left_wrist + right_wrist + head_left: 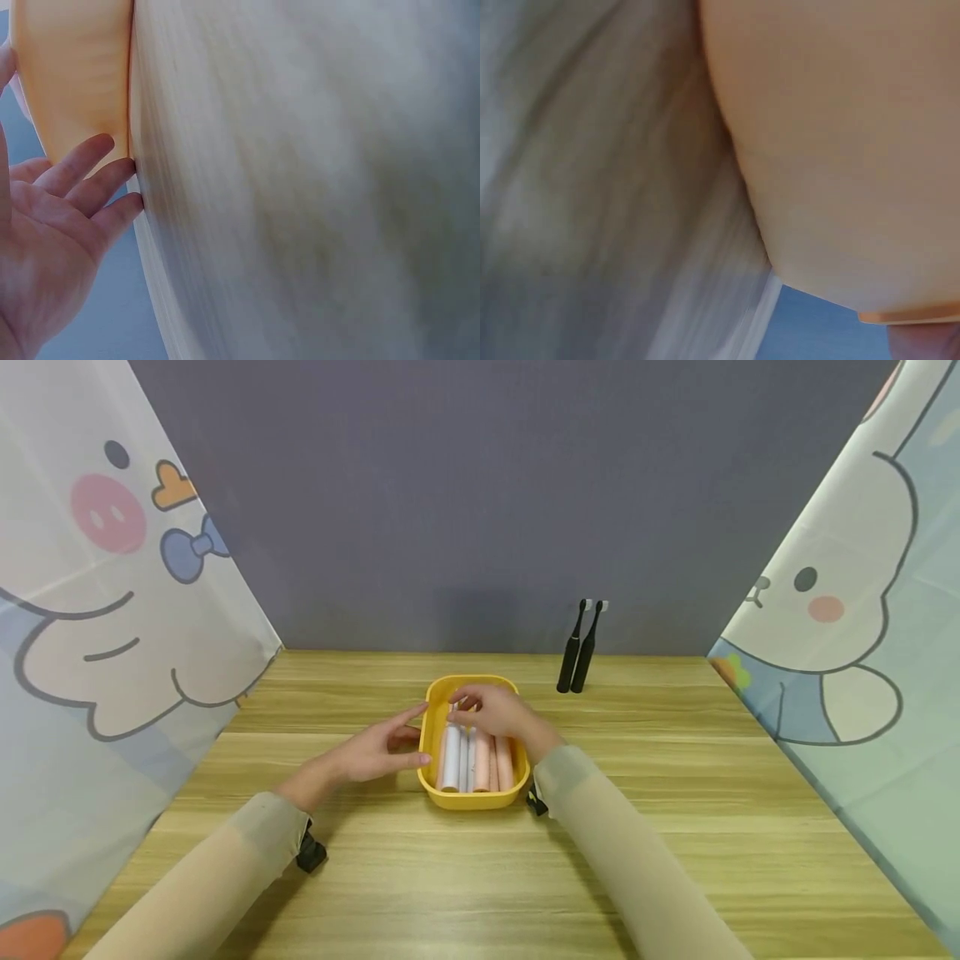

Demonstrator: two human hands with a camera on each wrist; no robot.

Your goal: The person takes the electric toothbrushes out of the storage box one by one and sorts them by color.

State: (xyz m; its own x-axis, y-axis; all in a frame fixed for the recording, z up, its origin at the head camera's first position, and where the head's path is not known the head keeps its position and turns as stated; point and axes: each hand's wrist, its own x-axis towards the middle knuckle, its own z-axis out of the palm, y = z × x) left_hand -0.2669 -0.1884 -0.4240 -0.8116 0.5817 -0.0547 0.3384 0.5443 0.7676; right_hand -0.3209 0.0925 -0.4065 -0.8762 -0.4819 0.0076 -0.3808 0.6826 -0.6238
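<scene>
A yellow plastic basket (472, 802) with rounded corners sits on the table, holding several white rolls (451, 760) and pinkish rolls (482, 764) side by side. My left hand (375, 750) is at the basket's left side, thumb at the near left rim and index fingertip near the far left rim. In the left wrist view its fingers (97, 176) are spread loosely against the outer wall. Over the basket's far part, my right hand (491, 710) has bent fingers at the far end of the white rolls. Whether it pinches one is hidden.
Two black electric toothbrushes (576, 656) with white bristles stand at the back right of the wooden table (360, 877). A dark grey panel (480, 510) rises behind the table, with cartoon-printed curtains (135, 577) on both sides.
</scene>
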